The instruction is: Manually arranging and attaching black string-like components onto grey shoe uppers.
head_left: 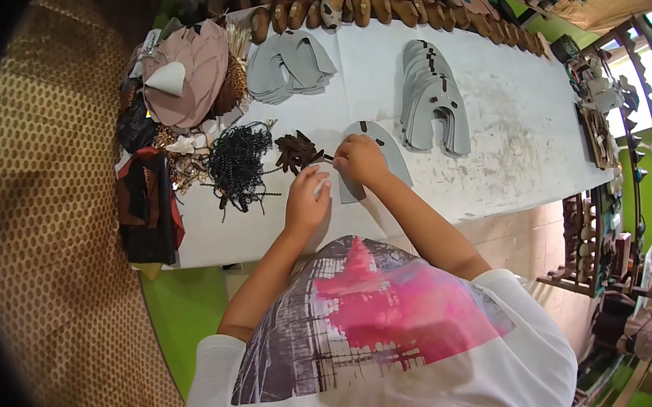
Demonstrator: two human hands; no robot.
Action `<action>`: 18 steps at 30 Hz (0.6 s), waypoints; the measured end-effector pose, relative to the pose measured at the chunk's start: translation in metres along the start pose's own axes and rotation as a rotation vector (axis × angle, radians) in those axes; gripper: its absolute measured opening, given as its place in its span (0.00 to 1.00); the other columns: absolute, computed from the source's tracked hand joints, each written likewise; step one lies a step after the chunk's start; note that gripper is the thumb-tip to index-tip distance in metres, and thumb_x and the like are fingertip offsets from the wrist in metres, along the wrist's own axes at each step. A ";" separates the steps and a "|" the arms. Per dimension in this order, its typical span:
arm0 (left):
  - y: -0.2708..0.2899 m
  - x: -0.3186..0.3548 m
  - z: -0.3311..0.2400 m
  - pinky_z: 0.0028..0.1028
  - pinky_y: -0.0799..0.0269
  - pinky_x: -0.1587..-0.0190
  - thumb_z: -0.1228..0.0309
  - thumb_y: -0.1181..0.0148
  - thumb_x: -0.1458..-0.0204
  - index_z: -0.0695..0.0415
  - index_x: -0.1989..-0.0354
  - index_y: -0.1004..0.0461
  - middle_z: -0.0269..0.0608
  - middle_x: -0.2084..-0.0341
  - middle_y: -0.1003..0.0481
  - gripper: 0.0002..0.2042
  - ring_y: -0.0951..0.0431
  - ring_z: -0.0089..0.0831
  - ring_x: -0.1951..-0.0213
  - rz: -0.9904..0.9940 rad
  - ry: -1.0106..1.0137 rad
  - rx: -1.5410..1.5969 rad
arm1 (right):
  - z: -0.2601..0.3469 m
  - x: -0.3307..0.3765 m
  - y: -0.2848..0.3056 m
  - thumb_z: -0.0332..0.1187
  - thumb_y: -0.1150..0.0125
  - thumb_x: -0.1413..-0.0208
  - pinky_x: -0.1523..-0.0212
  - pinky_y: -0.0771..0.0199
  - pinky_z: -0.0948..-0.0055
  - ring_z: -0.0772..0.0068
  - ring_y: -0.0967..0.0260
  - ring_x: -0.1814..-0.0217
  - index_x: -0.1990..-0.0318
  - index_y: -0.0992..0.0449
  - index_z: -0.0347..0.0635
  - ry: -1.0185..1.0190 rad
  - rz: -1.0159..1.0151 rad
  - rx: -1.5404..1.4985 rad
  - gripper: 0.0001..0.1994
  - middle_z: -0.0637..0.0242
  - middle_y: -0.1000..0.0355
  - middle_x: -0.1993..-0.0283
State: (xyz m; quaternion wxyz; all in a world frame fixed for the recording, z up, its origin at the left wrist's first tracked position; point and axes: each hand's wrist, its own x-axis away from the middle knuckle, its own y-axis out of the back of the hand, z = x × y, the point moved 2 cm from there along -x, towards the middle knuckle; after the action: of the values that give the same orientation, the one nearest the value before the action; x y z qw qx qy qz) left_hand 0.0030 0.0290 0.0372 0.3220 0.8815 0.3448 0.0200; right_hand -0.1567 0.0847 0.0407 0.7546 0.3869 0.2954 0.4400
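My right hand (360, 158) rests over a grey horseshoe-shaped shoe-upper piece (396, 166), its fingertips pinched on a small dark brown strip (328, 156). A brown tab and a dark mark show on that grey piece above the hand. Close by on the left, my left hand (308, 199) is half curled, with thumb and fingers apart and nothing visible in it. Just beyond the left hand lies a loose pile of brown strips (297, 151). To the right stands a fanned stack of grey upper pieces (419, 90) bearing brown tabs.
Another grey stack of uppers (280, 69) lies farther back. Black beaded strands (241, 165) are heaped at left, near a black box (147, 206) and pinkish cut sheets (204, 65). Wooden shoe lasts (361, 9) line the white table's (522, 175) far edge. Racks (632, 92) stand at right.
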 end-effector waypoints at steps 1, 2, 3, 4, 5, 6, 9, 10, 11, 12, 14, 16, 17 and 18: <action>-0.008 -0.002 0.011 0.26 0.30 0.61 0.69 0.46 0.49 0.60 0.58 0.28 0.44 0.62 0.28 0.12 0.26 0.31 0.62 -0.037 0.122 0.117 | 0.000 0.004 0.001 0.35 0.39 0.62 0.61 0.34 0.64 0.61 0.33 0.63 0.76 0.23 0.45 -0.008 0.000 0.004 0.06 0.64 0.30 0.69; -0.011 -0.008 0.010 0.26 0.30 0.61 0.69 0.46 0.49 0.60 0.58 0.28 0.44 0.62 0.28 0.12 0.26 0.31 0.62 -0.026 0.117 0.124 | -0.005 0.008 0.001 0.35 0.39 0.60 0.63 0.33 0.65 0.62 0.32 0.66 0.75 0.23 0.43 -0.138 0.028 -0.197 0.07 0.62 0.30 0.69; -0.015 -0.013 0.013 0.24 0.29 0.64 0.68 0.46 0.48 0.61 0.58 0.28 0.42 0.65 0.27 0.12 0.26 0.26 0.65 0.025 0.246 0.238 | -0.010 0.014 0.001 0.35 0.38 0.59 0.65 0.32 0.67 0.63 0.32 0.69 0.73 0.23 0.41 -0.268 0.053 -0.399 0.08 0.61 0.30 0.70; -0.019 -0.017 0.014 0.21 0.29 0.66 0.68 0.46 0.48 0.61 0.57 0.28 0.40 0.68 0.26 0.13 0.26 0.22 0.67 0.078 0.376 0.350 | -0.010 0.021 0.001 0.35 0.38 0.59 0.65 0.32 0.67 0.63 0.32 0.69 0.73 0.23 0.41 -0.280 0.045 -0.395 0.08 0.61 0.30 0.70; -0.022 -0.022 0.014 0.21 0.29 0.66 0.68 0.46 0.48 0.61 0.57 0.28 0.40 0.68 0.26 0.13 0.26 0.22 0.67 0.091 0.373 0.352 | -0.008 0.029 0.000 0.35 0.38 0.58 0.67 0.32 0.68 0.64 0.32 0.70 0.72 0.24 0.39 -0.320 0.022 -0.494 0.09 0.60 0.30 0.70; -0.026 -0.027 0.013 0.21 0.30 0.67 0.68 0.45 0.48 0.61 0.58 0.28 0.39 0.68 0.26 0.12 0.26 0.22 0.68 0.116 0.369 0.416 | -0.006 0.035 0.000 0.35 0.38 0.57 0.68 0.32 0.70 0.65 0.32 0.72 0.71 0.24 0.37 -0.359 -0.002 -0.594 0.10 0.59 0.31 0.70; -0.036 -0.042 0.007 0.21 0.31 0.69 0.69 0.45 0.48 0.62 0.59 0.28 0.38 0.70 0.25 0.12 0.26 0.21 0.70 0.182 0.359 0.544 | -0.008 0.045 0.004 0.35 0.38 0.56 0.67 0.32 0.71 0.68 0.32 0.71 0.70 0.25 0.36 -0.374 -0.057 -0.551 0.10 0.59 0.30 0.69; -0.037 -0.048 0.004 0.23 0.31 0.69 0.69 0.44 0.50 0.63 0.62 0.27 0.40 0.70 0.25 0.11 0.26 0.24 0.70 0.166 0.264 0.426 | -0.009 0.047 0.006 0.34 0.38 0.56 0.67 0.32 0.71 0.68 0.32 0.70 0.70 0.25 0.36 -0.343 -0.116 -0.547 0.10 0.58 0.30 0.69; -0.037 -0.055 -0.001 0.24 0.31 0.69 0.69 0.42 0.52 0.63 0.65 0.26 0.41 0.70 0.25 0.10 0.25 0.27 0.69 0.150 0.166 0.309 | -0.016 0.048 0.007 0.34 0.38 0.56 0.67 0.32 0.71 0.68 0.32 0.70 0.70 0.25 0.36 -0.352 -0.125 -0.545 0.10 0.58 0.30 0.69; -0.038 -0.063 -0.004 0.24 0.31 0.69 0.69 0.42 0.52 0.63 0.65 0.26 0.41 0.70 0.25 0.10 0.25 0.27 0.69 0.159 0.161 0.311 | -0.025 0.049 0.008 0.34 0.38 0.55 0.68 0.32 0.74 0.71 0.32 0.71 0.69 0.24 0.36 -0.342 -0.146 -0.503 0.10 0.60 0.30 0.69; -0.040 -0.080 -0.011 0.29 0.31 0.66 0.69 0.40 0.56 0.62 0.71 0.25 0.43 0.69 0.26 0.09 0.25 0.35 0.68 0.239 -0.010 -0.051 | -0.042 0.048 0.012 0.33 0.39 0.55 0.68 0.32 0.76 0.74 0.32 0.71 0.68 0.24 0.36 -0.335 -0.172 -0.462 0.09 0.62 0.29 0.70; -0.043 -0.093 -0.014 0.31 0.31 0.65 0.68 0.39 0.58 0.59 0.73 0.24 0.42 0.69 0.27 0.08 0.26 0.39 0.67 0.267 -0.017 -0.126 | -0.059 0.048 0.015 0.32 0.40 0.54 0.68 0.32 0.76 0.73 0.31 0.71 0.67 0.24 0.36 -0.440 -0.205 -0.476 0.09 0.61 0.28 0.70; -0.044 -0.096 -0.014 0.32 0.31 0.65 0.67 0.39 0.58 0.59 0.74 0.24 0.41 0.68 0.27 0.07 0.26 0.39 0.67 0.295 -0.010 -0.187 | -0.058 0.047 0.021 0.32 0.41 0.53 0.68 0.32 0.76 0.73 0.31 0.71 0.67 0.24 0.36 -0.505 -0.169 -0.515 0.09 0.61 0.27 0.70; -0.045 -0.099 -0.014 0.33 0.31 0.65 0.67 0.40 0.57 0.58 0.75 0.24 0.39 0.68 0.27 0.07 0.26 0.39 0.67 0.323 -0.004 -0.249 | -0.059 0.045 0.023 0.32 0.41 0.53 0.68 0.32 0.76 0.73 0.31 0.71 0.67 0.24 0.36 -0.506 -0.172 -0.516 0.09 0.61 0.27 0.70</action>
State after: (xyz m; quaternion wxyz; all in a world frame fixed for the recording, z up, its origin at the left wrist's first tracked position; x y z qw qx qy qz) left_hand -0.1034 0.0006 0.0407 0.4219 0.8787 0.1930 0.1121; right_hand -0.1933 0.1516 0.0248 0.9107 0.2543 0.0100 0.3255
